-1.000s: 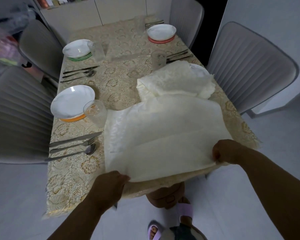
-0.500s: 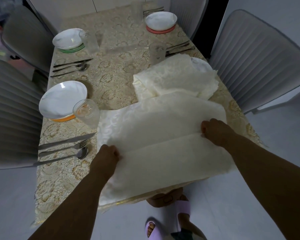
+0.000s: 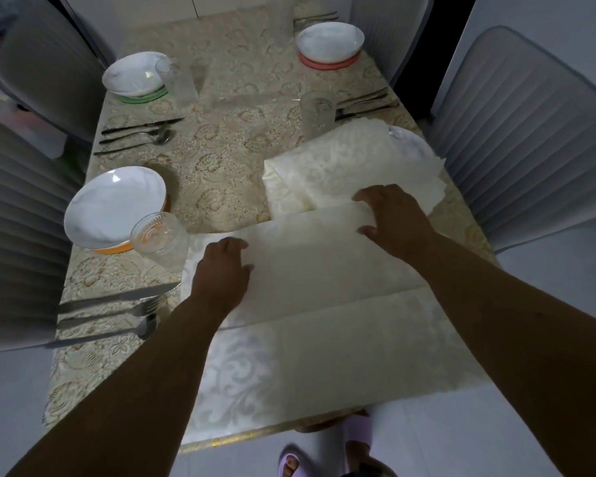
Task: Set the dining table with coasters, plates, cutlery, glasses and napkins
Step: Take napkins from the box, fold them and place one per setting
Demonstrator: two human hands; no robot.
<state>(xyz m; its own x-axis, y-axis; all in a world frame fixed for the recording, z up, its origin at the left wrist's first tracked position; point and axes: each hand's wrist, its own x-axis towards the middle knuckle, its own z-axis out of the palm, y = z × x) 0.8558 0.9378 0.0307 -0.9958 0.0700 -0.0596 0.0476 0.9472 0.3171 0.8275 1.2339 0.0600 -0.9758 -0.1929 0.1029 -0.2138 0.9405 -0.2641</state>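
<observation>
Fingers of both hands curl over the folded edge of a large cream napkin (image 3: 324, 304) spread on the near end of the dining table (image 3: 221, 139). The left hand (image 3: 222, 270) grips the fold near its left end, and the right hand (image 3: 394, 218) pinches it near the right end, just beside a stack of folded napkins (image 3: 327, 173) that lies partly over the near-right plate (image 3: 410, 142).

Judging by the layout, most of the setting is done. Four plates sit at the four places, three visibly on coloured coasters, among them the orange coaster (image 3: 114, 248). Cutlery and a glass lie at each place, including the near-left glass (image 3: 159, 241). Napkins appear to be the remaining step: this one is only partly folded, and none yet rests at any place.
</observation>
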